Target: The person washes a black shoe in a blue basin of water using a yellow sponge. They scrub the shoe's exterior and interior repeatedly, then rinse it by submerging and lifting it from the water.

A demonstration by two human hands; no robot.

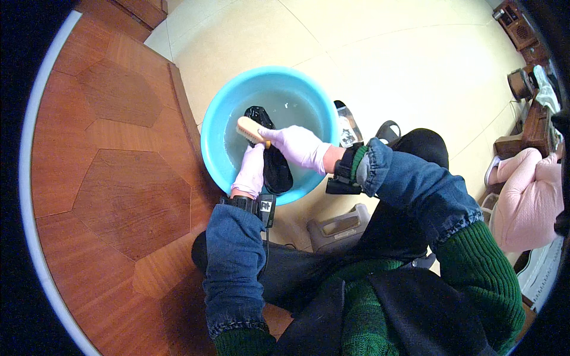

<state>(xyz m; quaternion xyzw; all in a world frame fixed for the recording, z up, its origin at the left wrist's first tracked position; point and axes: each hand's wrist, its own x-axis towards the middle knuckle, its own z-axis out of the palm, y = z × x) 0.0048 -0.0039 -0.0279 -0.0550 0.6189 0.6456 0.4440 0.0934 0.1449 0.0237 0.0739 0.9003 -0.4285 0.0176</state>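
Observation:
A light blue plastic basin [209, 147] of cloudy water stands on the floor before me. In it is a wet black shoe [277, 171], its shiny far end [258, 113] pointing away from me. My left hand [250, 168], in a pale pink glove, grips the shoe's left side; its fingertips are partly hidden. My right hand [297, 144], gloved alike, holds a scrubbing brush [250, 129] with a light wooden back and pale bristles. The brush lies across the shoe's middle, close to my left fingers. Whether the bristles touch the shoe is unclear.
Reddish-brown wooden panelling [129, 196] rises close on the left. Right of the basin lie a black-and-clear object [348, 127] and a dark slipper [388, 130]. A grey plastic stool [331, 231] sits near my legs. A person in pink trousers [530, 200] is at far right, beside wooden furniture [527, 131].

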